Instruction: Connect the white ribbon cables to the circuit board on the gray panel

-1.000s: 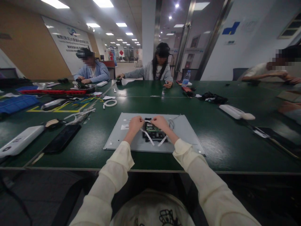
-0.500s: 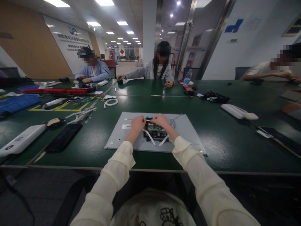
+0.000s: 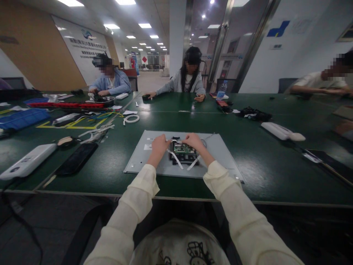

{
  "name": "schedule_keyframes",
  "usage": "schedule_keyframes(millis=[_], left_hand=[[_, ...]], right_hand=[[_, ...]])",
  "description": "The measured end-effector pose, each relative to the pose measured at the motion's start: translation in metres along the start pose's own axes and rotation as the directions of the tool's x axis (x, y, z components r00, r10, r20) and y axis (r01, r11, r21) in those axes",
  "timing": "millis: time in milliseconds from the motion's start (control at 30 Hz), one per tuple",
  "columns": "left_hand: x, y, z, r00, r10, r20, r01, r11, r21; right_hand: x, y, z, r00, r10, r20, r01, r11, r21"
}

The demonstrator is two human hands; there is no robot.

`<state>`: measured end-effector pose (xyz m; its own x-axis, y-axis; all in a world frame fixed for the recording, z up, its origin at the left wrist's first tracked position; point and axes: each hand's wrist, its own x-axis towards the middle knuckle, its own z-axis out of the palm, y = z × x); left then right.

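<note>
Barely distinct strip [image 3: 174,141] between fingers [image 3: 186,140]

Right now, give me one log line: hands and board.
board: on frame, over panel | left hand: board's left side | right hand: board's far side | grips: too small to tell

It's dim here, with ceiling panels [image 3: 111,26] glowing far left. Pale glare sits on the counter [image 3: 264,160] at right, and the edges look stretched.
</note>
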<state>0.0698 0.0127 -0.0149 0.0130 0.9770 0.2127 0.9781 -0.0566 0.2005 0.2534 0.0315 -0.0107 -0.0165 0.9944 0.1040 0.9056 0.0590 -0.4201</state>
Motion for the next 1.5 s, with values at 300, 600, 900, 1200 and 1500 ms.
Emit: schedule_keyframes(millis=[300, 600, 900, 1200, 1500], left_hand=[[0.002, -0.010, -0.003, 1.000, -0.022, -0.018, 0.023, 0.999, 0.024], [0.002, -0.015, -0.007, 0.994, -0.052, -0.097, 0.057, 0.997, 0.044], [-0.001, -0.014, -0.021, 0.988, -0.075, -0.135, 0.081, 0.996, 0.044], [-0.003, -0.015, -0.022, 0.989, -0.059, -0.133, 0.062, 0.998, 0.026], [-0.006, -0.013, -0.024, 0.989, -0.063, -0.131, 0.065, 0.998, 0.012]], right_hand=[[-0.006, -0.002, -0.001, 0.998, -0.020, -0.062, 0.021, 1.000, 0.016], [-0.068, -0.055, -0.010, 0.645, -0.751, -0.140, 0.754, 0.655, -0.039], [-0.114, -0.075, 0.003, 0.361, -0.917, 0.168, 0.932, 0.361, -0.032], [-0.111, -0.069, 0.010, 0.500, -0.854, 0.141, 0.865, 0.499, -0.047], [-0.081, -0.056, 0.009, 0.663, -0.744, 0.080, 0.748, 0.661, -0.061]])
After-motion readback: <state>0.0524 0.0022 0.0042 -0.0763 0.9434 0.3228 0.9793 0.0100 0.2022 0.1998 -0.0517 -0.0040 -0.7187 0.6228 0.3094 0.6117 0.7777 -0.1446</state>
